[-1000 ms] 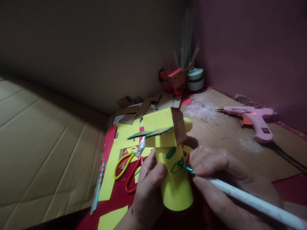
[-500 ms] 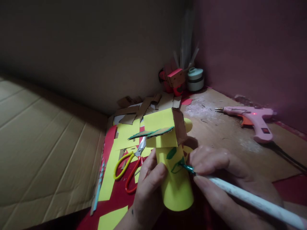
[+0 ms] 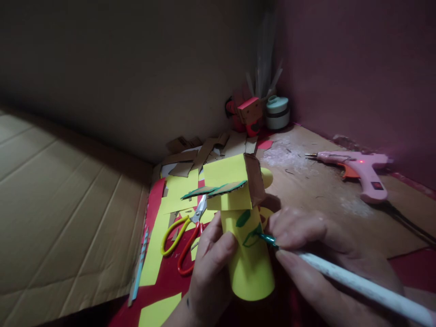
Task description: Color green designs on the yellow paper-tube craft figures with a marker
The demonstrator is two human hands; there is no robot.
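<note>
My left hand (image 3: pixel 209 268) is wrapped round a yellow paper tube (image 3: pixel 250 268) that carries a yellow and cardboard box top (image 3: pixel 235 179) with a green-edged strip. My right hand (image 3: pixel 316 254) pinches a long white brush (image 3: pixel 354 284), whose green tip touches the tube beside green painted marks (image 3: pixel 250 234). The tube leans toward me over red paper.
Scissors with yellow and red handles (image 3: pixel 182 236) lie left of the tube among yellow paper pieces (image 3: pixel 155 254). Cardboard scraps (image 3: pixel 200 152) sit behind. A pink glue gun (image 3: pixel 357 170) with a lit red lamp lies at the right. A cardboard sheet (image 3: pixel 61 209) covers the left.
The brush tip has shifted slightly along the green outline on the tube. Both hands and the tube stay almost where they were.
</note>
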